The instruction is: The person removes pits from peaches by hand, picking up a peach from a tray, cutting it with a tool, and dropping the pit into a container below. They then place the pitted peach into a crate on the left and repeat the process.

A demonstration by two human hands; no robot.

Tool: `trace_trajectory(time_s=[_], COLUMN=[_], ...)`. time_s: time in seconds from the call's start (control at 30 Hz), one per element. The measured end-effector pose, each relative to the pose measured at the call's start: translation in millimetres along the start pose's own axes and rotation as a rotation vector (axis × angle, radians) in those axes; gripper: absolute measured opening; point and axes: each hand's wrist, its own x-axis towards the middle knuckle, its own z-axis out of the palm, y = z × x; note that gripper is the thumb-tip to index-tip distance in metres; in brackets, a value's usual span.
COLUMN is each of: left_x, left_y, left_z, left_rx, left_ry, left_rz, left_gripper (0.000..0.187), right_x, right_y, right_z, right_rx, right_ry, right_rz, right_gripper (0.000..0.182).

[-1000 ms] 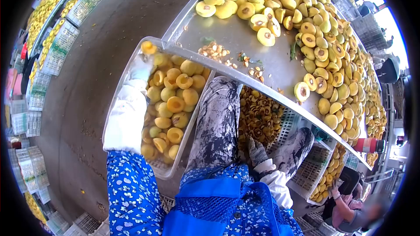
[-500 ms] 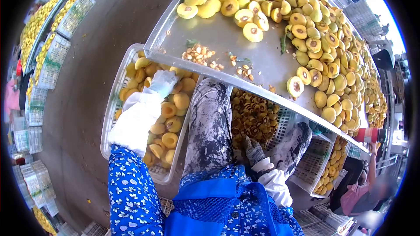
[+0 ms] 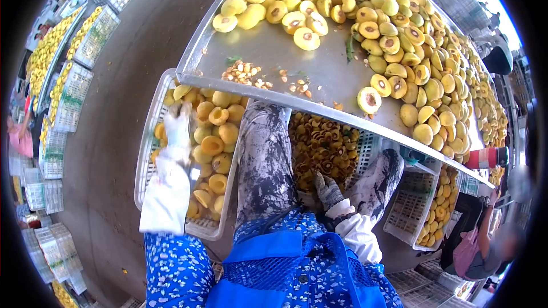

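My left hand [image 3: 178,126], in a pale glove with a white sleeve cover, is over the left side of a white plastic crate [image 3: 149,137] of pitted yellow peach halves [image 3: 212,145]. Motion smears its fingers, and I cannot tell whether they hold a fruit. My right hand [image 3: 329,192], in a grey glove, rests between my knees at the near edge of a heap of brownish-yellow fruit scraps [image 3: 325,145]. Its fingers are apart, with nothing seen in them. Ahead stands a metal table [image 3: 274,65] piled with halved peaches [image 3: 394,34], many with pits showing.
Loose pits [image 3: 242,72] lie near the table's front edge [image 3: 319,111]. A crate of fruit [image 3: 419,202] stands beyond my right knee. At the right are a red cup [image 3: 482,158] and a person in pink [image 3: 467,248]. Stacked crates [image 3: 71,100] line the left.
My left hand has moved left across the crate, from the fruit near its far middle toward its left side. My right hand stays in nearly the same place. The view has shifted slightly.
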Motion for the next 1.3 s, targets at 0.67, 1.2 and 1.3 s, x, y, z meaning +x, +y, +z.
trace_trajectory(time_s=[0.67, 1.2, 1.3], left_x=[-122, -184, -193], left_y=[84, 60, 40], left_z=[332, 262, 240], left_rx=[1.434, -0.291, -0.458], left_ry=[-0.796, -1.045, -1.014], left_rz=[0.841, -0.088, -0.123], left_gripper=[0.054, 0.030, 0.033], right_x=[-33, -30, -39], right_y=[-129, -149, -185], right_z=[-101, -124, -123], right_rx=[1.119, -0.057, 0.061], right_ry=[0.190, 0.615, 0.473], right_rz=[0.380, -0.611, -0.565], right_gripper=[0.028, 0.021, 0.022])
